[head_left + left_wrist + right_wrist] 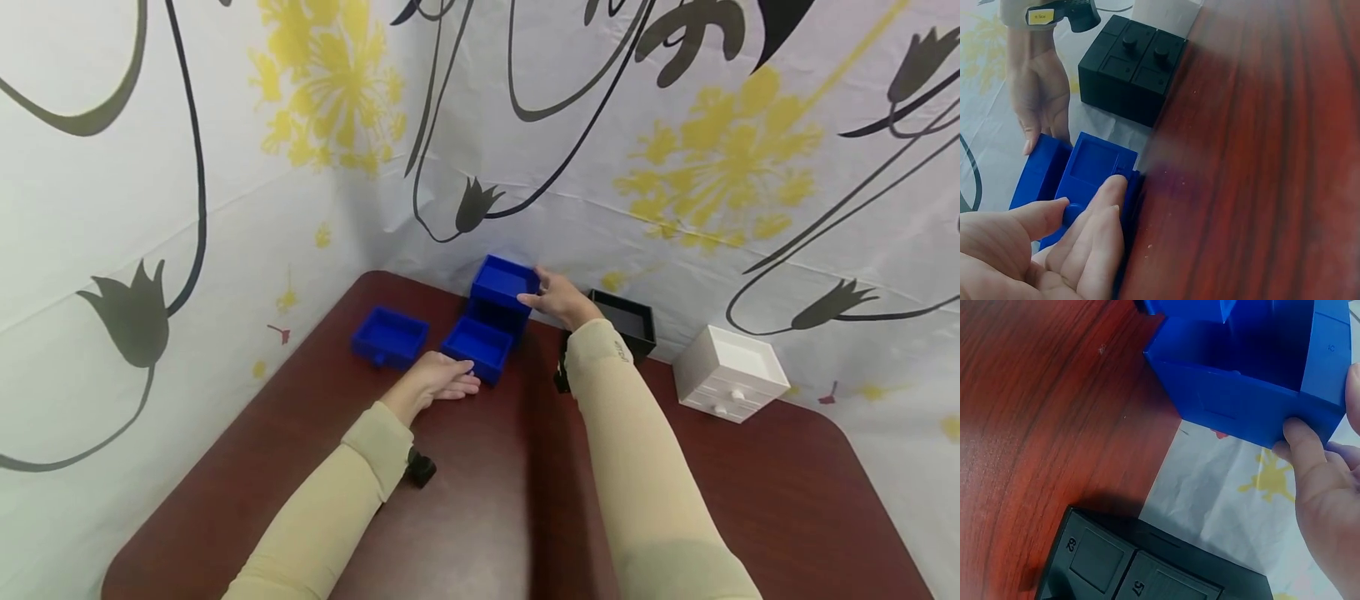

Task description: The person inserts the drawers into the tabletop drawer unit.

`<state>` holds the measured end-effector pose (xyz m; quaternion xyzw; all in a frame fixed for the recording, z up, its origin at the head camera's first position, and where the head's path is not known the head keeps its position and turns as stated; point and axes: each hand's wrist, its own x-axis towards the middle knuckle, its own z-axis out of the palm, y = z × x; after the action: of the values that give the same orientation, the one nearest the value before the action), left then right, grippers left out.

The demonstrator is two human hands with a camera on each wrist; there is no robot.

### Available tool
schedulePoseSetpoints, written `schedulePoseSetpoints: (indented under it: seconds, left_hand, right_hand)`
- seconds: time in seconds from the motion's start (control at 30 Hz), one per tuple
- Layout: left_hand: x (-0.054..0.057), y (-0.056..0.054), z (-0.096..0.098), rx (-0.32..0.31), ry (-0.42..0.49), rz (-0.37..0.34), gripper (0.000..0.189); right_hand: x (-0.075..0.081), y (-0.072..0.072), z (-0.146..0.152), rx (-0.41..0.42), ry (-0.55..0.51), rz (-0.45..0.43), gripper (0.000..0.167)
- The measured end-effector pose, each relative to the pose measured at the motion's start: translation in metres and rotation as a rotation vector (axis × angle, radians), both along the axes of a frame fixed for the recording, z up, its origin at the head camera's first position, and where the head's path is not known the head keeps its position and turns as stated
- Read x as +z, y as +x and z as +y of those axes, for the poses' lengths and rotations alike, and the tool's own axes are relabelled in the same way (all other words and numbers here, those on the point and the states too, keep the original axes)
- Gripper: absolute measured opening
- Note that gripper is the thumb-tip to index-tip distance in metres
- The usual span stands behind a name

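A small blue drawer cabinet [504, 282] stands at the far edge of the table, its lower drawer [477, 343] jutting out toward me. My left hand [431, 382] is at that drawer's front; in the left wrist view its thumb and fingers pinch the round blue knob [1073, 213]. With my right hand [561, 300] I grip the cabinet's upper right corner. The right wrist view shows those fingers against the cabinet's side wall [1222, 403], and the opening above the drawer is hollow. A second blue drawer [390, 333] lies apart on the table, to the left.
Right of the blue cabinet is a black drawer cabinet [630, 321], partly behind my right forearm. A white drawer cabinet [727, 375] with knobs stands farther right. Patterned cloth [480, 150] hangs behind the dark red table [465, 500].
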<state>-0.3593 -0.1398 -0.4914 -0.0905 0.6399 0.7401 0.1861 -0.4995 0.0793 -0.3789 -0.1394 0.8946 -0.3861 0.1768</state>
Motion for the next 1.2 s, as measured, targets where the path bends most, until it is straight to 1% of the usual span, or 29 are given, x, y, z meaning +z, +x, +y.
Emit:
schedulePoseSetpoints:
  seconds: [0.13, 0.23, 0.47, 0.7, 0.93, 1.07, 1.2]
  left_hand:
    - [0.000, -0.003, 0.001, 0.007, 0.025, -0.014, 0.044]
    - [0.000, -0.007, 0.002, 0.011, 0.019, -0.017, 0.043]
    - [0.003, -0.015, 0.008, 0.028, 0.001, -0.025, 0.043]
    - [0.002, -0.021, 0.011, 0.028, 0.010, -0.042, 0.041]
    - [0.004, -0.022, 0.015, 0.029, 0.007, -0.042, 0.042]
    - [0.005, -0.020, 0.018, 0.019, 0.011, -0.039, 0.042]
    - [0.006, -0.019, 0.019, 0.038, 0.004, -0.041, 0.040]
  right_hand:
    - [0.004, 0.001, 0.000, -0.002, 0.022, -0.001, 0.085]
    - [0.005, 0.003, -0.001, -0.009, 0.016, -0.016, 0.085]
    - [0.003, 0.002, -0.003, -0.020, 0.031, -0.016, 0.085]
    - [0.001, 0.001, -0.002, -0.036, 0.017, -0.020, 0.085]
    - [0.003, 0.001, -0.001, -0.038, -0.023, -0.039, 0.085]
    - [0.003, 0.001, 0.000, -0.032, -0.015, -0.030, 0.085]
    - [0.001, 0.001, 0.001, -0.022, -0.004, -0.015, 0.085]
